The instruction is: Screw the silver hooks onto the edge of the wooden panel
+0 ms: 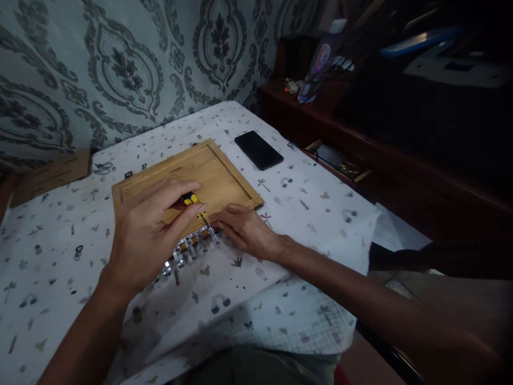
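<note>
A yellow-and-black screwdriver (191,198) is gripped by its handle in my left hand (146,227). Its shaft slants down to the right, towards a metal hook rail (189,241) along the near edge of a framed wooden board (216,174). Several shiny metal hooks stick out from that rail over the cloth. My right hand (246,230) rests at the rail's right end, fingers drawn together and pinching there, close to the screwdriver's tip. Those fingertips hide the exact contact, and my left hand covers part of the board.
A black phone (259,149) lies beyond the board on the patterned tablecloth (312,219). Cardboard (56,176) and a small clear item (103,168) are at the left by the wall. To the right stands a dark wooden desk (280,101) bearing a purple bottle (320,61).
</note>
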### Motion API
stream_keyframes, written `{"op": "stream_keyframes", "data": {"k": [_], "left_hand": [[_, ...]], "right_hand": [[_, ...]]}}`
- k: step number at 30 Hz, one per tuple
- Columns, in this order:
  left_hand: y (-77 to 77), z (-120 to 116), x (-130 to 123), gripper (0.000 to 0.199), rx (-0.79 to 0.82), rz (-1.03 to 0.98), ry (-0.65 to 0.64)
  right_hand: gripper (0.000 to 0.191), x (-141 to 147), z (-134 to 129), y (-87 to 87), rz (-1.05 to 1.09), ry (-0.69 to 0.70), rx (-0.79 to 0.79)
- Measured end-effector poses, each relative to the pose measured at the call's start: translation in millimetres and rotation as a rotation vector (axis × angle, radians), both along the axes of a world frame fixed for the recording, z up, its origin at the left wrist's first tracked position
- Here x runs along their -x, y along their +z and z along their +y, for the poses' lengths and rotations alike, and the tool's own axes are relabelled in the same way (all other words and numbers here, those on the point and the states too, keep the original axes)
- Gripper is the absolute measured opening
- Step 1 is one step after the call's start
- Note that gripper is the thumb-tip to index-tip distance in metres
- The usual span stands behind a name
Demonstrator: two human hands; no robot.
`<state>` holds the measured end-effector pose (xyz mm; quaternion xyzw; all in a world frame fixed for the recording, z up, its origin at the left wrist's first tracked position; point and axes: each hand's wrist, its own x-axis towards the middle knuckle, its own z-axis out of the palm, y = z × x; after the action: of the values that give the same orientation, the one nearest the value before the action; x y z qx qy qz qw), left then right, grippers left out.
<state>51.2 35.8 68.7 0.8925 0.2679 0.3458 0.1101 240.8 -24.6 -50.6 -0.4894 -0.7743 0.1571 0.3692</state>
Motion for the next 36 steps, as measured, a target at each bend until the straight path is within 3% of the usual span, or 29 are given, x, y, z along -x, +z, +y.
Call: {"op": "stream_keyframes", "data": {"k": [9,18,27,36], "left_hand": [[-1.1,6.1,6.7,0.023,0.138,-0.006,0.009],[-1.9,1.9,0.0,0.018,0.028,-0.024,0.009],[-0.6,6.0,5.2,0.023,0.095,0.015,-0.022],[-1.8,1.9,2.3,0.019,-0.027,0.007,0.007]], "right_hand": [[0.04,-0.2,-0.4,3.4,-0.007,0.007,0.016],[0.037,-0.2,-1.5,3.7,-0.008,-0.001,0.033],[0.038,-0.5,-0.3,-0.7,0.005,-0.002,-0.024],[0.04,0.5,0.0,1.1,0.011,0.003,-0.02]]}}
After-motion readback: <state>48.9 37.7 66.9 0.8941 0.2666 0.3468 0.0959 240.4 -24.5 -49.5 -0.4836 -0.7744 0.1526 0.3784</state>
